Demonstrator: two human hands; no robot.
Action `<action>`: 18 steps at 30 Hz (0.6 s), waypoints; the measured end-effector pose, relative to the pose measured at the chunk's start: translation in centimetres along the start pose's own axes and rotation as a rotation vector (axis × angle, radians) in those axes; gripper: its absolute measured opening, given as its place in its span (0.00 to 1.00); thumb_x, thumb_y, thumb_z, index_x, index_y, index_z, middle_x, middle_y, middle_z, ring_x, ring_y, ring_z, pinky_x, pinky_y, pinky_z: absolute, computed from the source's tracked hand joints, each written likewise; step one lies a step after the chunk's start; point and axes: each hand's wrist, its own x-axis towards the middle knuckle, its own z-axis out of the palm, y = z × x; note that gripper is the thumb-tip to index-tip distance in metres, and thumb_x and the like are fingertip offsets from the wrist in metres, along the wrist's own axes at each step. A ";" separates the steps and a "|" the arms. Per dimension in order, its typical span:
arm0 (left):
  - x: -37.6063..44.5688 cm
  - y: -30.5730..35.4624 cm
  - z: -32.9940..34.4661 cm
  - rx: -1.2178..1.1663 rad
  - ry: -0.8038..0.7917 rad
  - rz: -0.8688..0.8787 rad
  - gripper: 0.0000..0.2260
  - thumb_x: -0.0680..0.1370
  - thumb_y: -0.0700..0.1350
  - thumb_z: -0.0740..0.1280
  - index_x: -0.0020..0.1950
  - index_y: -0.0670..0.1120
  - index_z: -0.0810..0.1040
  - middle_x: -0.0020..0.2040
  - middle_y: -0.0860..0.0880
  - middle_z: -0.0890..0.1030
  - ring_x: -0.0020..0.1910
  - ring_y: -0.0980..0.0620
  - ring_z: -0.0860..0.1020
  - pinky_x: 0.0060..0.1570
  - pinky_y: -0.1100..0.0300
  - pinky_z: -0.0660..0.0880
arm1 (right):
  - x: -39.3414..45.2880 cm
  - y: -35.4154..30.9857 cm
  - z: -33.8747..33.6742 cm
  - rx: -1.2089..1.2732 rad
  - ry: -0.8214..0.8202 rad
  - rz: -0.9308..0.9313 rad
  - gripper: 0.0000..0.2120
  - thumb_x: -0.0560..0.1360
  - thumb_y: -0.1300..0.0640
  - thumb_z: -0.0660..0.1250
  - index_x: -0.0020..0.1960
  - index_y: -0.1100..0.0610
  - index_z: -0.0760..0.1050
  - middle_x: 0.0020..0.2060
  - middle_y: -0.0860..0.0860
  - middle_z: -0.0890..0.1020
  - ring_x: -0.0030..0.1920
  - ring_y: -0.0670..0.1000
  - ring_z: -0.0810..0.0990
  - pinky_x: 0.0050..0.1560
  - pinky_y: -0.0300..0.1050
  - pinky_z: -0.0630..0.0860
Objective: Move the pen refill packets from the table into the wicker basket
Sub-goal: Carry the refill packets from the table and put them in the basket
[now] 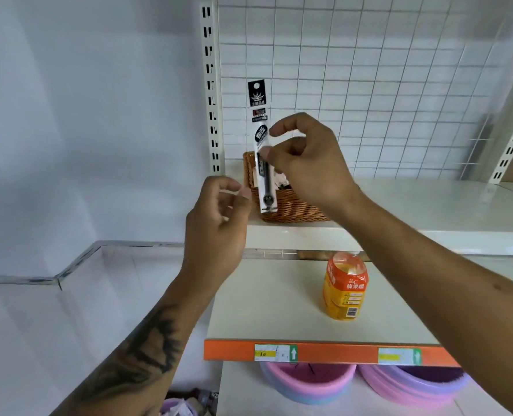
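A right hand (306,163) pinched a long, clear-and-black pen refill packet (262,151) upright above a brown wicker basket (291,205).

The left hand (219,223) hovered just beside the packet's lower end, fingers loosely curled, holding nothing; the basket sat on a white shelf (414,205), an orange drink bottle (343,286) below.

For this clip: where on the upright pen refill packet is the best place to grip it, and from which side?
Probably mid-length, pinching the flat faces from the right, as the right hand does now. The pen refill packet is long, thin and upright over the wicker basket, so a middle pinch should limit swinging and leave its lower end free to go in first.
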 end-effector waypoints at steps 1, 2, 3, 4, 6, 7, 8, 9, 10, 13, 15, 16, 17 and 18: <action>-0.6 -1.3 -0.2 0.189 0.011 0.092 0.10 0.83 0.54 0.64 0.59 0.50 0.76 0.51 0.56 0.84 0.49 0.57 0.81 0.48 0.63 0.76 | 1.0 0.2 -0.3 -0.012 0.014 0.027 0.10 0.78 0.59 0.73 0.57 0.54 0.76 0.33 0.55 0.81 0.28 0.50 0.75 0.27 0.42 0.71; -1.2 -2.8 -0.3 0.383 -0.009 0.175 0.14 0.83 0.57 0.62 0.63 0.50 0.76 0.56 0.54 0.84 0.55 0.55 0.81 0.56 0.58 0.75 | 2.1 0.4 -0.5 -0.028 0.037 0.054 0.11 0.78 0.59 0.73 0.58 0.55 0.75 0.32 0.54 0.79 0.26 0.48 0.73 0.25 0.40 0.69; -1.8 -4.2 -0.3 0.559 -0.044 0.239 0.18 0.83 0.58 0.60 0.66 0.49 0.76 0.61 0.51 0.83 0.61 0.50 0.80 0.64 0.52 0.73 | 3.4 1.0 -0.7 -0.055 0.063 0.080 0.12 0.78 0.60 0.73 0.58 0.56 0.74 0.33 0.53 0.78 0.22 0.45 0.72 0.23 0.38 0.67; -2.4 -5.5 -0.3 0.699 -0.082 0.287 0.20 0.84 0.59 0.58 0.68 0.49 0.75 0.65 0.48 0.81 0.67 0.46 0.77 0.71 0.45 0.68 | 4.6 1.5 -0.7 -0.088 0.081 0.103 0.12 0.78 0.60 0.72 0.58 0.56 0.73 0.33 0.52 0.78 0.20 0.43 0.70 0.22 0.36 0.65; -3.2 -7.2 -0.1 0.856 -0.152 0.326 0.23 0.84 0.60 0.55 0.73 0.48 0.72 0.72 0.45 0.75 0.76 0.41 0.68 0.78 0.38 0.56 | 6.7 2.7 -0.4 -0.203 0.047 0.156 0.10 0.77 0.61 0.70 0.56 0.55 0.72 0.41 0.51 0.80 0.24 0.42 0.74 0.23 0.36 0.66; -3.4 -7.7 -0.1 0.875 -0.165 0.327 0.24 0.84 0.61 0.54 0.74 0.48 0.71 0.74 0.45 0.73 0.78 0.41 0.65 0.78 0.36 0.53 | 7.5 3.4 -0.1 -0.305 -0.011 0.188 0.08 0.77 0.61 0.69 0.55 0.56 0.74 0.45 0.51 0.82 0.31 0.44 0.78 0.25 0.38 0.69; -3.4 -8.0 0.0 0.878 -0.167 0.331 0.25 0.85 0.61 0.53 0.75 0.49 0.70 0.75 0.46 0.72 0.79 0.41 0.63 0.78 0.34 0.51 | 8.1 4.1 0.2 -0.430 -0.092 0.219 0.06 0.78 0.61 0.68 0.54 0.57 0.76 0.47 0.52 0.82 0.37 0.47 0.80 0.28 0.39 0.71; -3.4 -8.3 0.0 0.881 -0.165 0.339 0.25 0.85 0.61 0.52 0.75 0.49 0.70 0.75 0.46 0.72 0.79 0.42 0.63 0.78 0.33 0.52 | 8.4 4.8 0.5 -0.559 -0.163 0.236 0.04 0.78 0.61 0.68 0.52 0.57 0.79 0.47 0.53 0.83 0.41 0.50 0.81 0.30 0.40 0.73; -3.3 -8.5 -0.1 0.885 -0.162 0.347 0.25 0.85 0.61 0.52 0.75 0.49 0.70 0.74 0.46 0.72 0.79 0.41 0.63 0.77 0.32 0.53 | 8.6 5.5 0.8 -0.671 -0.212 0.233 0.03 0.77 0.60 0.69 0.50 0.56 0.81 0.47 0.54 0.83 0.44 0.53 0.82 0.33 0.41 0.76; -3.2 -9.0 0.0 0.897 -0.157 0.353 0.25 0.85 0.62 0.52 0.76 0.49 0.69 0.74 0.45 0.72 0.79 0.41 0.63 0.75 0.30 0.54 | 8.4 6.3 1.4 -0.829 -0.253 0.186 0.06 0.77 0.58 0.70 0.45 0.49 0.84 0.48 0.53 0.85 0.49 0.55 0.83 0.48 0.50 0.83; -3.3 -9.2 0.4 0.901 -0.154 0.348 0.26 0.84 0.62 0.54 0.76 0.48 0.69 0.74 0.45 0.71 0.78 0.40 0.63 0.74 0.29 0.55 | 8.1 6.3 1.5 -0.849 -0.244 0.174 0.06 0.77 0.58 0.70 0.45 0.49 0.84 0.48 0.52 0.85 0.51 0.55 0.82 0.53 0.52 0.83; -3.4 -9.2 0.6 0.905 -0.148 0.342 0.26 0.84 0.62 0.54 0.75 0.48 0.69 0.74 0.44 0.71 0.78 0.40 0.63 0.74 0.29 0.55 | 8.0 6.3 1.5 -0.857 -0.241 0.175 0.06 0.77 0.58 0.70 0.45 0.49 0.84 0.48 0.52 0.85 0.51 0.55 0.82 0.53 0.51 0.82; -3.5 -9.3 0.8 0.912 -0.143 0.337 0.26 0.84 0.63 0.55 0.75 0.48 0.68 0.74 0.44 0.71 0.78 0.40 0.63 0.74 0.29 0.56 | 8.0 6.3 1.5 -0.864 -0.240 0.176 0.06 0.77 0.58 0.70 0.44 0.49 0.84 0.48 0.52 0.85 0.52 0.55 0.82 0.53 0.51 0.82; -3.5 -9.3 0.8 0.919 -0.140 0.333 0.26 0.83 0.63 0.55 0.75 0.48 0.68 0.74 0.44 0.71 0.78 0.39 0.63 0.73 0.29 0.56 | 7.9 6.2 1.6 -0.872 -0.240 0.181 0.06 0.77 0.57 0.70 0.43 0.48 0.83 0.49 0.52 0.85 0.52 0.55 0.82 0.53 0.51 0.82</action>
